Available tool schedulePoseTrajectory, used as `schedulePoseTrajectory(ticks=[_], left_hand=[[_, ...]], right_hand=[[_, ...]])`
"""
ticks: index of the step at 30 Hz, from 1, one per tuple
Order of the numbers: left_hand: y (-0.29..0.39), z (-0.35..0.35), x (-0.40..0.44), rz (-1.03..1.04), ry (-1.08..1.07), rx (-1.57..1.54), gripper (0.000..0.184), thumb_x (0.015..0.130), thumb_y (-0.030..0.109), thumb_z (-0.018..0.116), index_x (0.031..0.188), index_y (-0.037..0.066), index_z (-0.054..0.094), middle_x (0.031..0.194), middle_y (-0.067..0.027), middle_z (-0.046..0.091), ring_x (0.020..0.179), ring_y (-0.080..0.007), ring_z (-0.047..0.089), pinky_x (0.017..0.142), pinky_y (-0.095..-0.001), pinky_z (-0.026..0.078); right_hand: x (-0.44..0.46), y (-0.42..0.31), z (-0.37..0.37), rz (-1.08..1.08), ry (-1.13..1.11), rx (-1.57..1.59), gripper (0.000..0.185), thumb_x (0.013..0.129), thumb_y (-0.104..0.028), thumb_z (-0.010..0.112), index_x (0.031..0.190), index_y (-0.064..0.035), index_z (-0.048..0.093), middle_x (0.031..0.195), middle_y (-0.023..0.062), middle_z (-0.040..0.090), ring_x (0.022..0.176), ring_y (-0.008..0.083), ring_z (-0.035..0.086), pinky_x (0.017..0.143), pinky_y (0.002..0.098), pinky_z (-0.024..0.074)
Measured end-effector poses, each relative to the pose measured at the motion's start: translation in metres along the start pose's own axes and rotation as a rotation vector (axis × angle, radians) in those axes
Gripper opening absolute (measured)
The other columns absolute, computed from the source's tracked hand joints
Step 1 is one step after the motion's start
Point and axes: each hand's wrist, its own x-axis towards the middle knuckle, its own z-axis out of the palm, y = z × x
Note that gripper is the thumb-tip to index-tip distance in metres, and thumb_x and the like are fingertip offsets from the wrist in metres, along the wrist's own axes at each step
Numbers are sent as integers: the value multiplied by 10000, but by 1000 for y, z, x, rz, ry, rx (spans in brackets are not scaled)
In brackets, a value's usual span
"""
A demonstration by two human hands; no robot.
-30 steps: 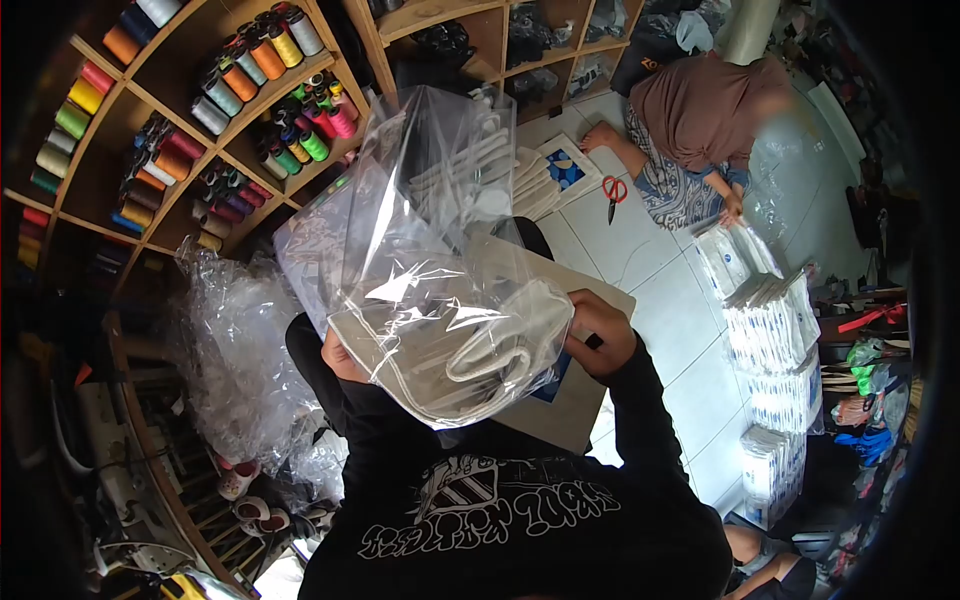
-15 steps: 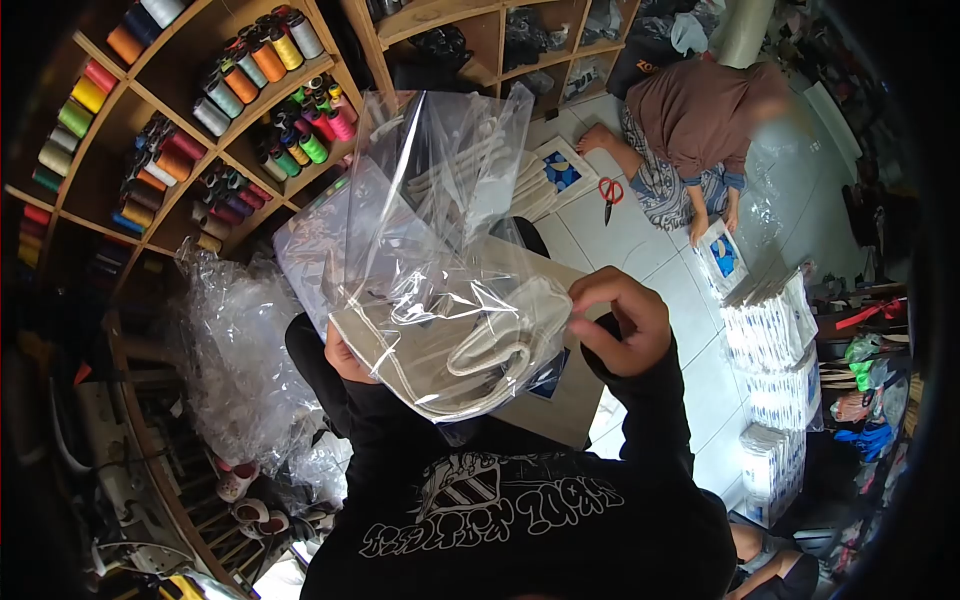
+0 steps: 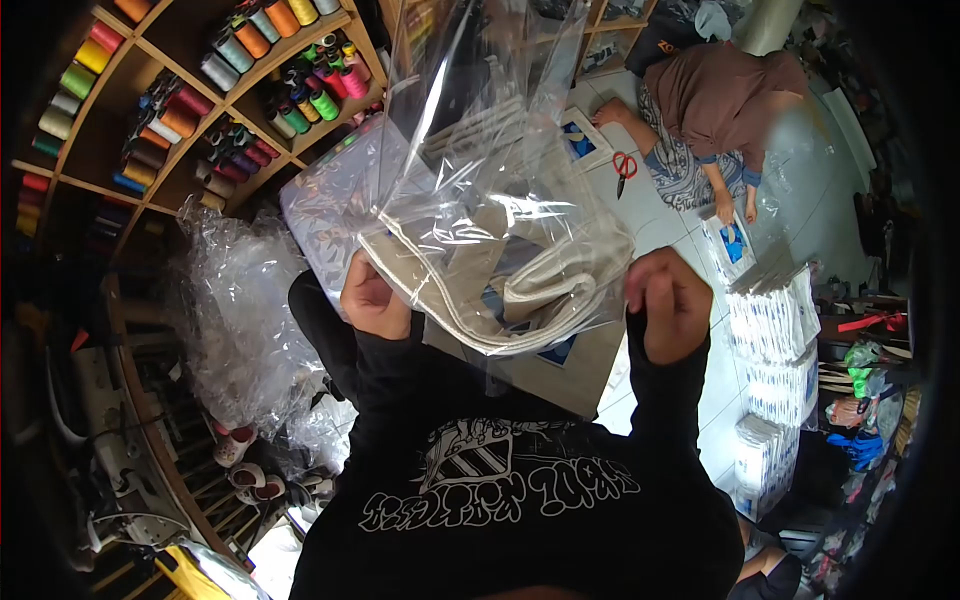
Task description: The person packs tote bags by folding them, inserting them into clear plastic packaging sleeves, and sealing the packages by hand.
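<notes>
In front of my chest a cream canvas tote bag (image 3: 440, 285) sits partly folded inside a clear plastic bag (image 3: 470, 120), which rises loosely above it. My left hand (image 3: 378, 298) is closed on the left edge of the wrapped tote. At the right side, my right hand (image 3: 672, 300) has its fingers curled in a pinch at the plastic's edge; the exact grip is partly hidden. Beneath them a flat cream tote with a blue print (image 3: 560, 350) lies over my lap.
Wooden shelves (image 3: 225, 100) with thread spools stand at left, above crumpled clear plastic (image 3: 235, 330). Red-handled scissors (image 3: 624, 168) lie on the tiled floor. A co-worker (image 3: 720, 110) sits at upper right, hands on a packed bag (image 3: 730, 248), near stacked packs (image 3: 770, 320).
Both my hands have moved up and right with the wrapped tote, which has opened into a wider curve. The plastic now reaches the top of the view.
</notes>
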Motion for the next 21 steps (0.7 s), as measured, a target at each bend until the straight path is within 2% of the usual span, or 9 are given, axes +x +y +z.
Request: schedulePoseTrajectory(ticks=[3, 4, 5, 7, 8, 12, 14, 15, 21], left_hand=[[7, 8, -2, 49, 11, -16, 348, 731, -34, 606, 1059, -52, 490, 995, -111, 585, 911, -162, 568, 824, -277, 431], [12, 12, -2, 19, 40, -3, 350, 732, -54, 596, 1063, -55, 484, 1008, -121, 582, 927, -173, 569, 833, -284, 433], [15, 14, -3, -9, 68, 9, 353, 733, -74, 586, 1068, -57, 478, 1021, -131, 579, 943, -184, 569, 842, -292, 435], [16, 15, -2, 14, 45, 18, 355, 734, -93, 577, 1072, -61, 471, 1035, -144, 574, 955, -203, 571, 857, -303, 436], [17, 16, -2, 26, 35, 16, 352, 738, -88, 579, 1072, -61, 471, 1035, -145, 573, 950, -202, 572, 854, -301, 436], [22, 20, -2, 56, 34, 6, 328, 756, -84, 571, 1069, -64, 472, 1038, -145, 571, 934, -195, 575, 843, -292, 438], [16, 14, -2, 57, 26, 5, 308, 766, -83, 560, 1062, -65, 476, 1024, -143, 576, 918, -186, 577, 828, -284, 441], [11, 9, -1, 56, 20, 7, 288, 776, -82, 549, 1055, -66, 481, 1010, -140, 581, 902, -176, 579, 813, -276, 444], [-9, 2, 4, 85, 96, -32, 176, 809, -4, 541, 981, -41, 545, 888, -88, 611, 789, -139, 582, 734, -247, 454]], right_hand=[[-12, 6, 3, 78, -77, 26, 218, 800, -184, 554, 877, 20, 547, 666, 21, 555, 580, 83, 510, 535, 193, 386], [-14, 5, 0, 158, -115, 56, 397, 727, -197, 643, 1040, 10, 512, 825, 48, 578, 695, 112, 540, 602, 205, 406], [-13, 6, 1, 161, -112, 50, 397, 727, -197, 643, 1040, 10, 512, 825, 48, 578, 695, 112, 540, 602, 205, 406], [-8, 13, 6, -14, -2, -14, 594, 663, -186, 704, 1160, -10, 430, 1011, 73, 543, 853, 148, 529, 676, 233, 413], [-7, 20, 3, 11, -7, 3, 755, 610, -184, 750, 1229, -18, 352, 1099, 83, 497, 957, 172, 487, 715, 261, 412], [0, 10, 11, -189, 166, -60, 630, 590, -135, 768, 1129, -34, 458, 1013, 85, 523, 885, 199, 523, 708, 279, 424], [-2, 5, 10, -579, 224, -498, 425, 593, -58, 753, 963, -55, 544, 921, 94, 536, 812, 225, 546, 690, 311, 433], [-2, 3, 14, -652, 240, -536, 271, 616, -12, 723, 829, -68, 565, 853, 87, 541, 763, 235, 554, 658, 340, 431], [-12, 3, 18, -829, 188, -624, 284, 569, -19, 746, 782, -91, 573, 819, 34, 544, 731, 183, 529, 601, 338, 393]])
